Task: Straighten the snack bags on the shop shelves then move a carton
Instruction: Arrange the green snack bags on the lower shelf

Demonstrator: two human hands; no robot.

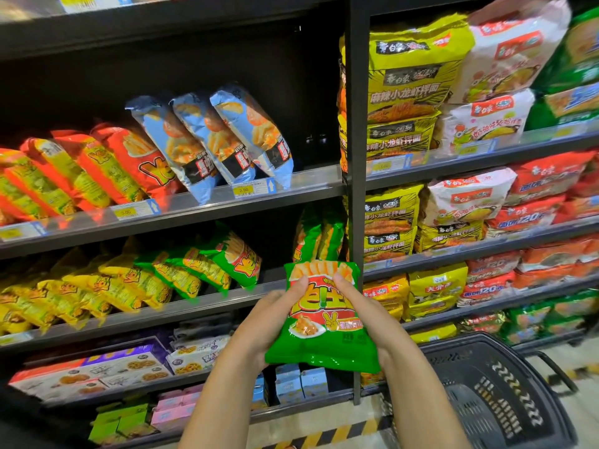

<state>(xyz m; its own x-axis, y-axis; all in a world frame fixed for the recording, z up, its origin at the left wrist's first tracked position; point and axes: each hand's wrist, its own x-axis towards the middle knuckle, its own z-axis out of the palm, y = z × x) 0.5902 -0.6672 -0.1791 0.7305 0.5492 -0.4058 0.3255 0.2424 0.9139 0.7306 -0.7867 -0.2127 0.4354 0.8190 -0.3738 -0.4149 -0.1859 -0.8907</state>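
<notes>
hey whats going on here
A person stands at the shop shelves holding a green snack bag in both hands, left hand and right hand gripping its sides with thumbs on the front. Similar green bags lean on the shelves behind it. A black basket sits at lower right.

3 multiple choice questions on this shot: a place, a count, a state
1. Where is the black basket? A on a shelf; B low at the right; C in a hand.
2. How many blue bags lean together? A three; B one; C six.
3. The green bag is: A in the basket; B lying on a shelf; C held in the left hand and right hand.
Answers: B, it sits at the lower right; A, three stand side by side; C, both thumbs press its front.
</notes>
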